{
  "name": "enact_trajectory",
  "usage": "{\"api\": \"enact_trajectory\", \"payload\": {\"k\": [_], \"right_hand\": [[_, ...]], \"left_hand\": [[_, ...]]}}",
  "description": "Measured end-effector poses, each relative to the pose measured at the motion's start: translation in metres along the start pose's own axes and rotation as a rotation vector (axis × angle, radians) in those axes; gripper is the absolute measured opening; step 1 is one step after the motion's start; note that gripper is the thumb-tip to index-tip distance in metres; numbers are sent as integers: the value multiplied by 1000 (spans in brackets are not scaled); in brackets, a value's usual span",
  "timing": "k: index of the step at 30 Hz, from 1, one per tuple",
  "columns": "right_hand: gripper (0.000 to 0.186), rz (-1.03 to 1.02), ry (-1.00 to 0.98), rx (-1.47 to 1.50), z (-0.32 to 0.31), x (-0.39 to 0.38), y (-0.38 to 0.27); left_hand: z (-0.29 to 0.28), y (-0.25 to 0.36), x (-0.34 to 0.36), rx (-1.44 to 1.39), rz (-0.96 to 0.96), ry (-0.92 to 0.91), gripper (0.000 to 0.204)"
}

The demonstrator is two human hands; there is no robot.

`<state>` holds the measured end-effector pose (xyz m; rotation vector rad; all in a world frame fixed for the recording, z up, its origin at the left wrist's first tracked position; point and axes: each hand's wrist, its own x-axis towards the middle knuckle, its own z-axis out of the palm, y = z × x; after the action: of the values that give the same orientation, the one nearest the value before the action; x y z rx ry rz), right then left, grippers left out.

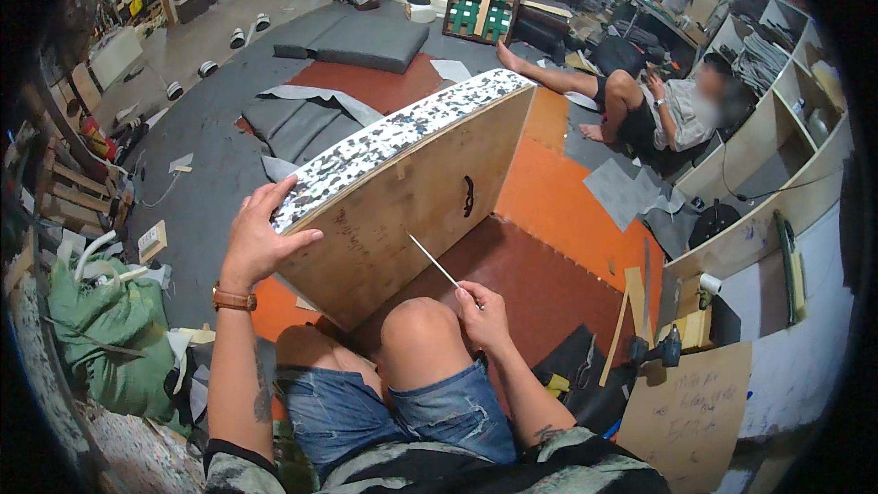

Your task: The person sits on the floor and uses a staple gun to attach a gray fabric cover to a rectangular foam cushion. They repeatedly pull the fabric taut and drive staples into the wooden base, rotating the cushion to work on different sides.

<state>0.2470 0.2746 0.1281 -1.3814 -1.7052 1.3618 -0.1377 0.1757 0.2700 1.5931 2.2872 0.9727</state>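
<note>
Far left of my left grip, I see a slumped green woven sack [105, 338]; pale tube-like pieces [94, 254] show at its top, but I can't tell what fills it. My left hand [261, 224] is spread around the upper near corner of the foam-faced plywood panel [393, 210], thumb on wood, fingers over speckled foam [393, 142]. The panel stands tilted on edge, just right of that grip and before the knees. I'd judge it stiff and bulky, moderately heavy, its foam soft enough to dent (so I'd rather trust the plywood rim, at opposite edges). My right hand [485, 311] is closed around a thin pale rod [434, 261], its far end at the plywood; contact I can't confirm. Well right of that grip, an open shelving unit [777, 185] holds folded grey material [764, 64].
</note>
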Motion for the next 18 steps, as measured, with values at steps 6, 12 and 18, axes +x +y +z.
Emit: {"api": "enact_trajectory", "payload": {"k": [6,12,18], "right_hand": [[26,-80,23,-46,-1,13,-6],[25,-27,36,12,-6,12,-11],[25,-64,-1,-48,-10,19,-10]], "left_hand": [[1,-3,9,9,11,40,96],[3,-6,10,-16,20,61,94],[5,-9,13,-23,17,61,94]]}}
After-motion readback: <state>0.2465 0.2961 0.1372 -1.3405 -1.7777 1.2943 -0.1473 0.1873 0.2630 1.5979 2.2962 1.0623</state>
